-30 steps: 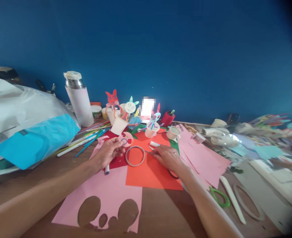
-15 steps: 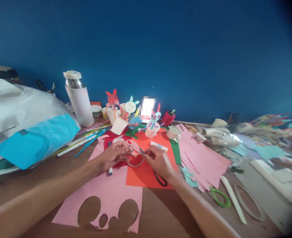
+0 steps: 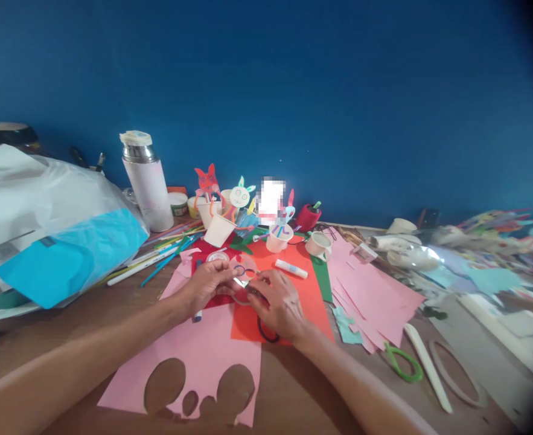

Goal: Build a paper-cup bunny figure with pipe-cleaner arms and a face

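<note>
**Craft table, centre of frame**

Pink sheet [image 3: 198, 356] with cut-out holes, lower centre. Orange sheet [image 3: 284, 290] above it. My left hand [image 3: 207, 284] pinches a pink paper disc [image 3: 243, 269]; my right hand [image 3: 277, 302] grips black-handled scissors [image 3: 266, 326], fingers curled.

We hold a small pink paper disc [image 3: 243, 269] just above the orange sheet [image 3: 293, 302], at that sheet's far left corner. The disc carries curled blue and red markings on its face and tilts toward us. A pair of scissors [image 3: 252, 290] meets it from the right, the silver blades pointing left at the disc's lower edge, the black handle loops [image 3: 266, 329] hanging over the orange sheet's near edge. Whether the blades are biting the paper we cannot tell.
</note>
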Demonstrator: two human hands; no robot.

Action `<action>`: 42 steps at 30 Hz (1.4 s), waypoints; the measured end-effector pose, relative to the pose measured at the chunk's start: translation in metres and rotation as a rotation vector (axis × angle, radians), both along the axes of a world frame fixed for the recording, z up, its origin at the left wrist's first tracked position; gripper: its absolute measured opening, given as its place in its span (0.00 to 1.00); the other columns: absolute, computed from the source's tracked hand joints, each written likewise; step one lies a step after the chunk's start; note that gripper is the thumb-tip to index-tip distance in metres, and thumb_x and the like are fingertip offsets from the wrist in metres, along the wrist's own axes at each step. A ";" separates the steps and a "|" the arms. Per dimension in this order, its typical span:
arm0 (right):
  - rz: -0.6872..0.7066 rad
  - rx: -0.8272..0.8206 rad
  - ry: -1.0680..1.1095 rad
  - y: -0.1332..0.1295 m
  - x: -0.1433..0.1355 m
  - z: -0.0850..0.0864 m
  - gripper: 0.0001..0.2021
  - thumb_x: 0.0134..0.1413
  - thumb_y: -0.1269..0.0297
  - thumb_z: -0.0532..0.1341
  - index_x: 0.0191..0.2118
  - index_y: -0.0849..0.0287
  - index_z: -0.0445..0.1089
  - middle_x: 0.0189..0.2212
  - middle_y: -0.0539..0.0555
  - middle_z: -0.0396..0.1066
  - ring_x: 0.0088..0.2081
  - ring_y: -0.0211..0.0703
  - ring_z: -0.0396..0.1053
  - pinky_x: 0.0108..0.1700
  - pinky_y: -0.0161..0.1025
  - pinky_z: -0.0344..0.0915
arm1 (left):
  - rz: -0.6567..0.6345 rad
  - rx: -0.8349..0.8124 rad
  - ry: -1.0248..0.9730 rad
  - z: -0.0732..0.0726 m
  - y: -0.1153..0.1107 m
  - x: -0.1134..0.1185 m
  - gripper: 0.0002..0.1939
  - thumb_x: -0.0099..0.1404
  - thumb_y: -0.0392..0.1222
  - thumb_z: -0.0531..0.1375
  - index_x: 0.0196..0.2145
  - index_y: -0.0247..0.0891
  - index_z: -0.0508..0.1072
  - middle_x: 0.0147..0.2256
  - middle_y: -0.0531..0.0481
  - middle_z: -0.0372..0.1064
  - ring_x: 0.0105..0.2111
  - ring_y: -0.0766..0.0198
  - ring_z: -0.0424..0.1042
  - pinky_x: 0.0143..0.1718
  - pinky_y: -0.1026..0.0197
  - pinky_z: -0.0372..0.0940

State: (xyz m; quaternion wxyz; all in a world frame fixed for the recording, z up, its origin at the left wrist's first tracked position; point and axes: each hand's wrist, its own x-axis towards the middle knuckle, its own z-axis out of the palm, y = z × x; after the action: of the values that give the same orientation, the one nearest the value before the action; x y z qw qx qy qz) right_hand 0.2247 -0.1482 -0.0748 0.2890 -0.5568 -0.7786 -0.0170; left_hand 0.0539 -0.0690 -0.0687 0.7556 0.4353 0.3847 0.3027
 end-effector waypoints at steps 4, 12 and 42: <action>-0.024 -0.077 -0.176 -0.007 0.006 0.005 0.14 0.53 0.57 0.53 0.41 0.58 0.68 0.29 0.55 0.66 0.31 0.41 0.63 0.34 0.36 0.56 | 0.052 -0.006 0.008 -0.003 0.004 -0.002 0.12 0.49 0.42 0.64 0.26 0.33 0.65 0.20 0.50 0.70 0.20 0.69 0.70 0.21 0.71 0.65; -0.064 -0.257 -0.210 -0.011 0.015 0.021 0.15 0.52 0.61 0.53 0.46 0.53 0.64 0.33 0.53 0.67 0.34 0.41 0.65 0.33 0.33 0.55 | 0.083 -0.020 -0.023 -0.005 0.007 -0.004 0.10 0.51 0.41 0.63 0.28 0.34 0.65 0.22 0.49 0.71 0.21 0.68 0.71 0.21 0.71 0.65; 0.229 -1.132 0.949 0.004 0.040 0.024 0.17 0.49 0.49 0.56 0.33 0.60 0.59 0.24 0.47 0.66 0.19 0.29 0.64 0.18 0.26 0.48 | 0.177 -0.120 -0.206 0.003 0.009 -0.005 0.00 0.58 0.31 0.54 0.30 0.32 0.64 0.26 0.47 0.70 0.21 0.69 0.70 0.18 0.70 0.65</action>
State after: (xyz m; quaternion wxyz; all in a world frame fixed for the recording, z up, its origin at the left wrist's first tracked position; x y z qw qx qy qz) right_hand 0.2643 -0.1442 -0.0512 0.2631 -0.4834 -0.5128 0.6589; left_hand 0.0492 -0.0597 -0.0660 0.7862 0.3202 0.3593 0.3876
